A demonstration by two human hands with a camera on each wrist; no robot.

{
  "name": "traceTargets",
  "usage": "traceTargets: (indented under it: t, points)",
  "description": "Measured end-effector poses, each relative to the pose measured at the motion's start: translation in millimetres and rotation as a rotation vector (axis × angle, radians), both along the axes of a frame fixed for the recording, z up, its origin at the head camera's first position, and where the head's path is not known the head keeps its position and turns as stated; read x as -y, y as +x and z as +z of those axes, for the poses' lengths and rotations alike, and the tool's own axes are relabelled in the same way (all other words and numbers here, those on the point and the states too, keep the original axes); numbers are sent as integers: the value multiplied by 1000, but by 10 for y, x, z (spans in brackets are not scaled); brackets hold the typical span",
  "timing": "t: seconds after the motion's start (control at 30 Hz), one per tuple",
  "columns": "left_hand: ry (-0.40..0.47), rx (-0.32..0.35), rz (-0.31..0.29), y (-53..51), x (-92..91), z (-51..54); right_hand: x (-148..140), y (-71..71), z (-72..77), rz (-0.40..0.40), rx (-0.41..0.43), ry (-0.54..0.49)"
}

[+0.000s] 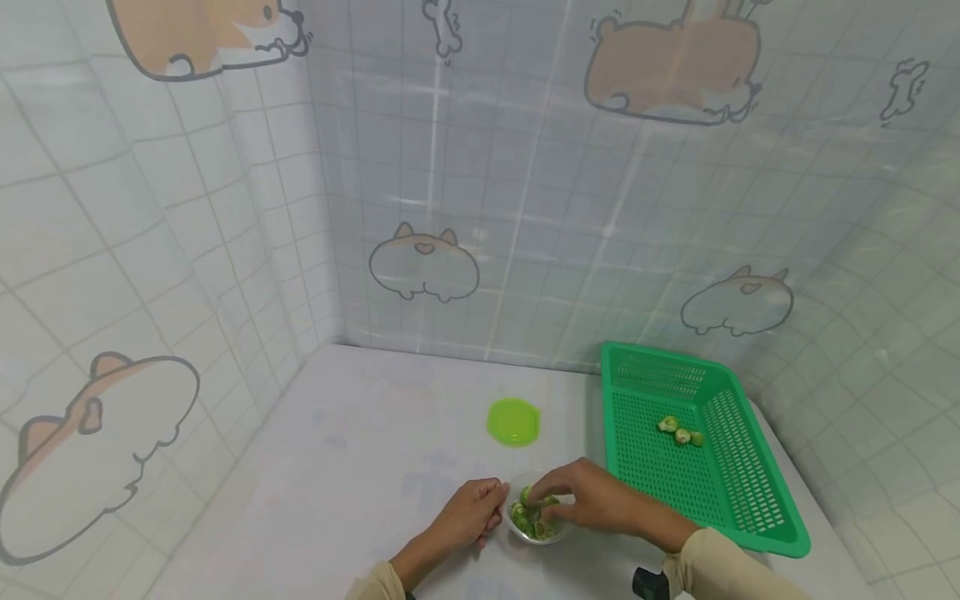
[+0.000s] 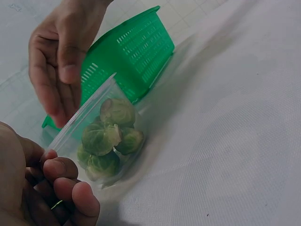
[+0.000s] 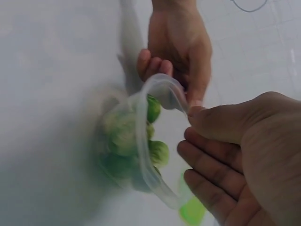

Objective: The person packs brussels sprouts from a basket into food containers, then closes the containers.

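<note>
A clear plastic container [image 2: 81,113] stands on the table, holding several green Brussels sprouts [image 2: 99,138]. My left hand [image 1: 468,510] pinches its rim between thumb and curled fingers. Over the container's opening is my right hand [image 1: 592,496], thumb and fingers apart; the right wrist view shows nothing between them. Behind the container, a bright green lid [image 1: 513,422] lies flat on the table.
A green perforated basket [image 1: 648,475] sits to the right of the container, with 3 Brussels sprouts [image 1: 682,436] inside. Patterned sheeting [image 1: 517,208] rises behind the white table [image 1: 352,442] and on both sides.
</note>
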State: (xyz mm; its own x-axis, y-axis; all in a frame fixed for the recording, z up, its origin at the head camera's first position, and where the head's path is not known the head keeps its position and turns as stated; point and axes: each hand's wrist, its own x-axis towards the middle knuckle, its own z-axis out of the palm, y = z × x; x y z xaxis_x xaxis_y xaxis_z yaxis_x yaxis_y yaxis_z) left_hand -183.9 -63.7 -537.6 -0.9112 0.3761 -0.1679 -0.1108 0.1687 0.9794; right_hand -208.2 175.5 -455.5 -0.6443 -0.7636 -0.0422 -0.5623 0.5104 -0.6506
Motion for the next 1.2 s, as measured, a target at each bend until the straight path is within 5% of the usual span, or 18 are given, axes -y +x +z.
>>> traceTargets:
  t: [0.43,0.67,1.2]
  points:
    - [-18,0,2,-4,-2,13,-356,-194,158,-232,-125,-121]
    - [-6,11,2,-9,1,10,-654,-323,232,-372,-191,-84]
    - [11,21,0,-10,-6,-10,-1286,-621,147,-479,-319,-62]
